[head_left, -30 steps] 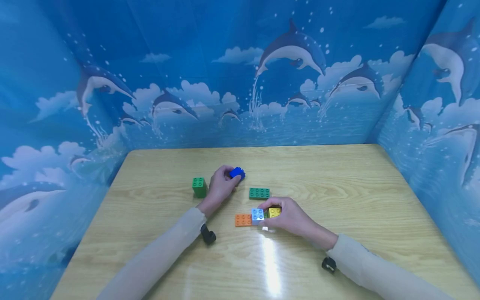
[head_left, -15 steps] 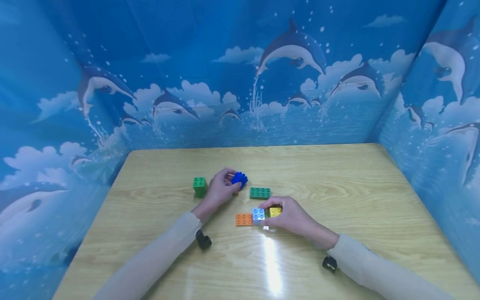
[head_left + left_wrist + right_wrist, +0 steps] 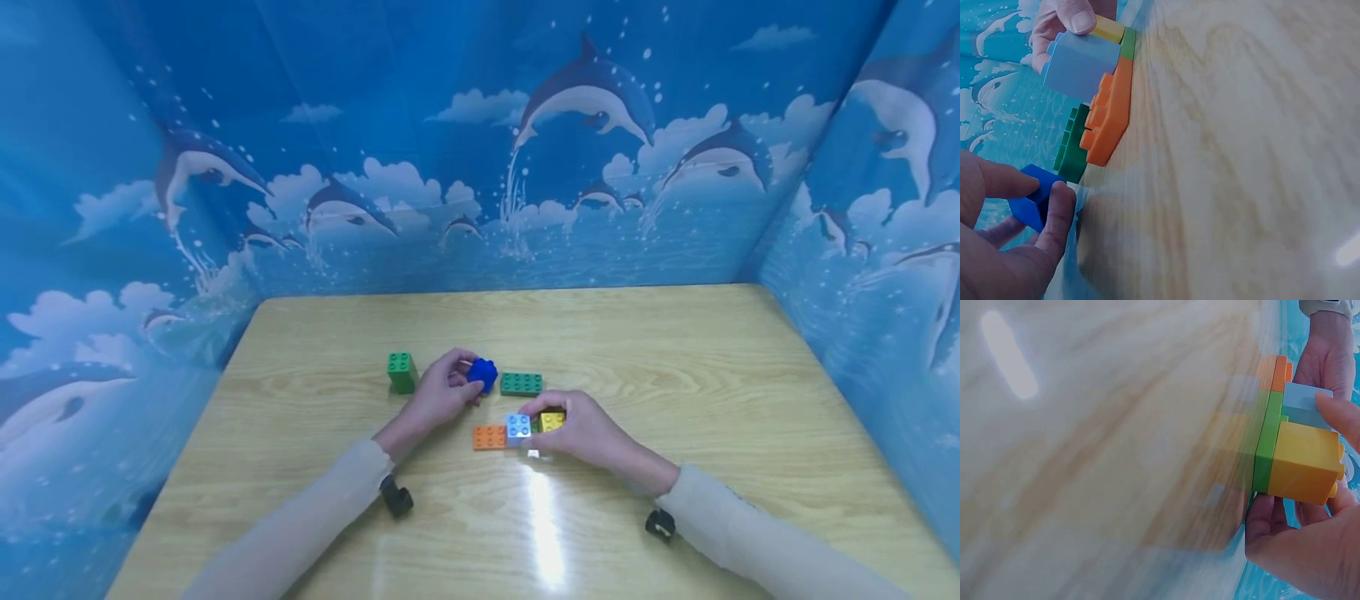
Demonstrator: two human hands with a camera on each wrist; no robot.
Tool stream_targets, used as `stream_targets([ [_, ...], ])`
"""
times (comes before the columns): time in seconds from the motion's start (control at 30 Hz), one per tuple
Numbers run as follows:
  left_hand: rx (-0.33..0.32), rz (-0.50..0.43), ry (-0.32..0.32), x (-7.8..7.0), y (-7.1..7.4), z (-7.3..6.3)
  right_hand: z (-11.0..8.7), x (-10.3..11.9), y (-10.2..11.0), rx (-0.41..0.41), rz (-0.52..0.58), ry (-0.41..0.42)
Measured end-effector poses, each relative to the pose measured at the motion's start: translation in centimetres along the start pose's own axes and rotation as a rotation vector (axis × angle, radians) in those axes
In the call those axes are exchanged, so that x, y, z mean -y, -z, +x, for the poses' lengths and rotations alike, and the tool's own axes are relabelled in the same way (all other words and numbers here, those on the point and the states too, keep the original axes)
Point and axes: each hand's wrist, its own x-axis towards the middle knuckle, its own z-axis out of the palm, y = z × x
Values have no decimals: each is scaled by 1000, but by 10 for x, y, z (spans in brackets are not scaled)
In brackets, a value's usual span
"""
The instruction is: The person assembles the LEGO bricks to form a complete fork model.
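Observation:
My left hand [image 3: 438, 393] pinches a dark blue toy building brick [image 3: 483, 376] between thumb and fingers, just left of a flat dark green brick [image 3: 521, 384]. In the left wrist view this blue brick [image 3: 1034, 199] appears tilted. My right hand [image 3: 588, 429] grips a light blue brick [image 3: 518, 427] of a small build on the table. That build has an orange brick [image 3: 490, 437] at its left end and a light green brick [image 3: 1266, 450] low down beside it. A yellow brick [image 3: 1304, 459] sits on the light green one; the right fingers partly cover the build.
A tall green brick [image 3: 402, 372] stands upright left of my left hand. The wooden table [image 3: 675, 350] ends at a dolphin-printed blue backdrop [image 3: 420, 167] behind and at both sides. Light glares off the tabletop near the front.
My left hand has brought the blue brick nearer and slightly right, towards the flat dark green brick, turning it on the way. The right hand keeps its place on the build.

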Motion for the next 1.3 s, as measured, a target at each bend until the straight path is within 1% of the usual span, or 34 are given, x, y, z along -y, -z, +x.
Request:
stream_targets([
  [0.17,-5,-61,-13,7,7,-4,0,1,0,3,7,0],
  [0.37,57,-139,-22,11,11,-10,-1,2,1,-4,10,-17],
  [0.47,57,-104,-38,11,11,-13,-2,1,2,-4,9,-19],
  [0.57,37,-28,-73,11,12,-17,-2,2,1,0,4,-8],
  [0.63,35,-5,-90,11,13,-20,-1,1,1,2,2,-2],
  [0.77,60,-29,-92,12,16,-27,0,1,1,8,14,7],
  [0.9,92,-48,-113,13,18,-36,-1,0,1,6,10,6],
  [1.07,103,-55,-118,17,17,-44,-2,0,1,1,8,2],
  [1.2,124,-66,-155,20,18,-50,-1,0,0,-1,5,6],
  [1.3,159,-77,-194,23,19,-52,-1,0,0,-5,6,8],
])
